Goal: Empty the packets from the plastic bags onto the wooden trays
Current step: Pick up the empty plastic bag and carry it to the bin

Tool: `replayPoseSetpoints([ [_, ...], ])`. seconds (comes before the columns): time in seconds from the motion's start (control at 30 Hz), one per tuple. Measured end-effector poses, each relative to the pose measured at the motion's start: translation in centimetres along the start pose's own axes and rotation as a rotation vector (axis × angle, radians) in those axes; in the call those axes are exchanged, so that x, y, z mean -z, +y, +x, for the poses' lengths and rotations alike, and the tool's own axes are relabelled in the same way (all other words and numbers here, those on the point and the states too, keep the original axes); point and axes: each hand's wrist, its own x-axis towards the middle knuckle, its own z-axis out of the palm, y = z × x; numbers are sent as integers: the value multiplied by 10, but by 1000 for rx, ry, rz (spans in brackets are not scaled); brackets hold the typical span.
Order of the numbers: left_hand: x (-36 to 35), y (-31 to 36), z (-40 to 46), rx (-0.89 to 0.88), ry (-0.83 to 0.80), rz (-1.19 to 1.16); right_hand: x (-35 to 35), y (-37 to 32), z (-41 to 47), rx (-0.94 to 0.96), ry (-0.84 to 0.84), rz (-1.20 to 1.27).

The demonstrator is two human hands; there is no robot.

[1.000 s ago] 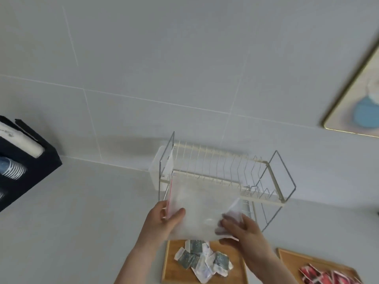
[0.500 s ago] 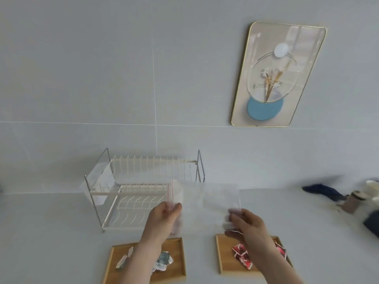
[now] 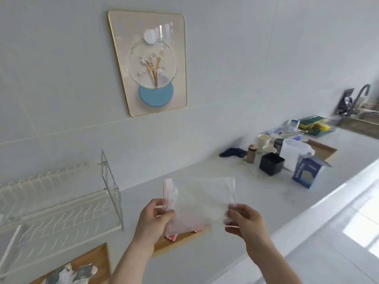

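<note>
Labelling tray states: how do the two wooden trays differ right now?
The left wooden tray holds grey-green and white packets; the right wooden tray shows only bits of red packets. The left one lies in open view, cut off by the frame's bottom edge; the right one is mostly hidden behind the plastic bag held between the left hand and right hand. Both are light wood, lying flat on the white counter.

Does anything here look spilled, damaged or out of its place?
Nothing stands out. Both hands, left hand and right hand, hold the plastic bag, which looks empty. The packets lie on a wooden tray.
</note>
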Motion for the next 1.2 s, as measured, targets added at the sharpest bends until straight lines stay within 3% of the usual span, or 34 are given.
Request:
replayPoseSetpoints([
  [0.3,-157,-3,-2,9,-333,103,150,26,-24,-38,374,-21],
  [0.63,-303,-48,22,104,-704,234,254,77,-33,-231,742,-73],
  [1.2,-442,-198,72,369,-961,599,323,234,-4,-811,945,63],
])
